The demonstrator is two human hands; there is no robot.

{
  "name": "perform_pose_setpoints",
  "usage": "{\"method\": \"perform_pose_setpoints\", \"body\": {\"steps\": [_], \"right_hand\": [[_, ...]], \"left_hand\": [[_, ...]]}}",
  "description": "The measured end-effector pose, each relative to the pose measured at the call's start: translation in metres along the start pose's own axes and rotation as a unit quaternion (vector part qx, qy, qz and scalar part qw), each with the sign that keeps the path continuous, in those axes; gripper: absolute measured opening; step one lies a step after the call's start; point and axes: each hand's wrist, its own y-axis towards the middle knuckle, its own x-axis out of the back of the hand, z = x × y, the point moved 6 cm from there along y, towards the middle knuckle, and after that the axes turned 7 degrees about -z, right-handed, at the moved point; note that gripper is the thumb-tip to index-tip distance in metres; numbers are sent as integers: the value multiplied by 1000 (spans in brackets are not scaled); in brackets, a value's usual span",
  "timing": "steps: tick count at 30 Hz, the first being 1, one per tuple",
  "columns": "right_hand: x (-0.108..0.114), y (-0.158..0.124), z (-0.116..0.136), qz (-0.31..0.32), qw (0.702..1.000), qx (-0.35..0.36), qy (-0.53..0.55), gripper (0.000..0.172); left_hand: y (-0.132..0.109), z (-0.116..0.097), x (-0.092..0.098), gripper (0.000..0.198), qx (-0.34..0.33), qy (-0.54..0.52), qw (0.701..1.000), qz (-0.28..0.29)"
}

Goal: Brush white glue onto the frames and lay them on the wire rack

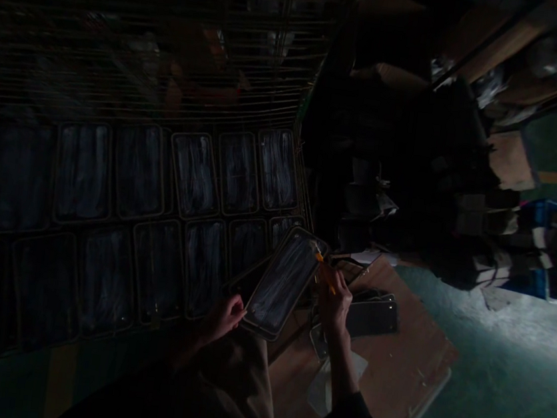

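My left hand (226, 314) pinches the lower left corner of a dark rectangular panel (284, 280) with rounded corners and a raised rim. The panel is tilted, and whitish streaks run along its face. In my right hand (335, 303) is a small brush (320, 257) with an orange-yellow handle, its pale tip at the panel's upper right corner. Below that hand, more dark panels (372, 313) lie stacked on a wooden board (407, 358). Another dark piece lies partly hidden behind the held panel.
Rows of similar streaked panels (189, 175) stretch leftward beside a wire mesh (150, 53). A whitish sheet (323, 388) lies on the board. Dark stacked items (403, 169) stand at the back right, near a blue crate (541, 286) on the green floor. The scene is dim.
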Motion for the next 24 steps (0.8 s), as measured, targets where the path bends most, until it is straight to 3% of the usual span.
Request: {"method": "perform_pose_setpoints", "body": {"steps": [3,5,10,15,20,22,24], "right_hand": [[-16,7,11,39,998,50,0,36],[-28,9,9,70,995,69,-19,40],[-28,3,-12,51,996,53,-57,45],[-21,-54,-7,74,994,38,-66,41],[-26,-133,21,152,988,-24,-19,34],[-22,-150,29,165,985,-54,21,33],[-13,-150,30,149,984,-78,56,31]], "left_hand": [[-1,-1,2,21,-20,14,1000,-4],[-1,3,1,21,3,16,1000,1],[-1,9,-3,23,83,-44,995,19],[-5,-4,-2,20,127,-77,989,18],[-8,-20,7,17,92,-19,995,-22],[-9,-23,9,18,78,3,997,-28],[-12,-24,7,19,66,2,998,-19]]}}
